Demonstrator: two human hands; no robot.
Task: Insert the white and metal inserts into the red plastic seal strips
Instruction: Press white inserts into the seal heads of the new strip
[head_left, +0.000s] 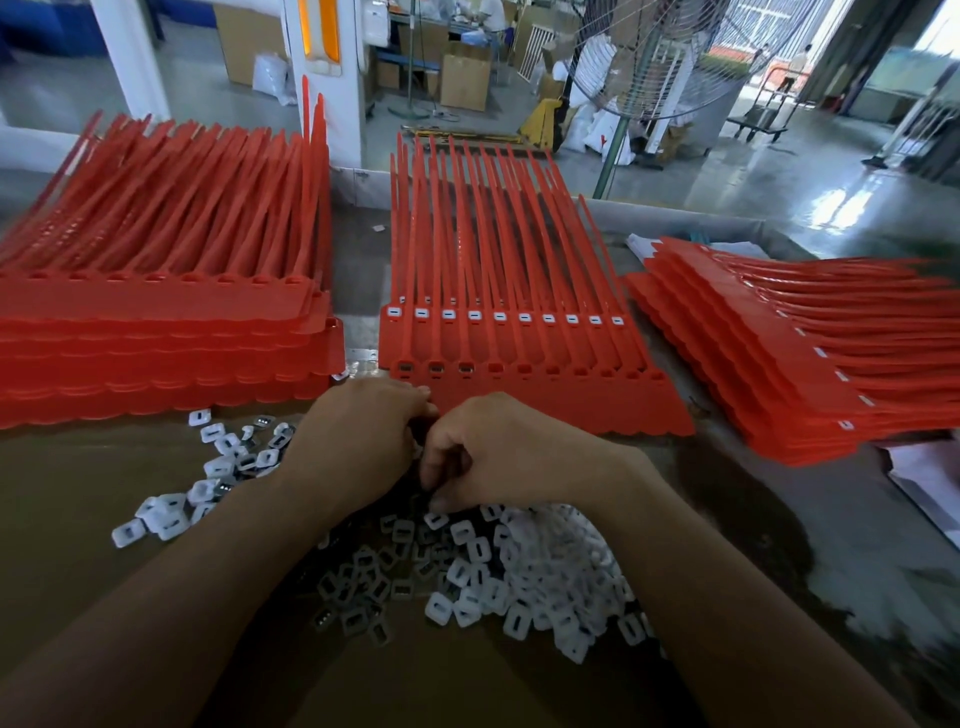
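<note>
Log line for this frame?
left hand: curled, contents hidden | right hand: curled, contents hidden | both: together over insert pile | middle strip sheet: one row holds white inserts

1. Left stack of red strips (156, 353): tall wall across far left, tails raised.
2. Middle strip sheet (545, 405): flat at its near edge, just beyond left hand (358, 447) and right hand (509, 452).
3. Narrow lane of surface (362, 328) between those two (tight).
4. Right stack (779, 374) blocks far right; wedge-shaped gap beside the sheet.
5. Insert pile (519, 571) between forearms, loose inserts (218, 467) left.
6. Near-left surface bare: open room.
</note>
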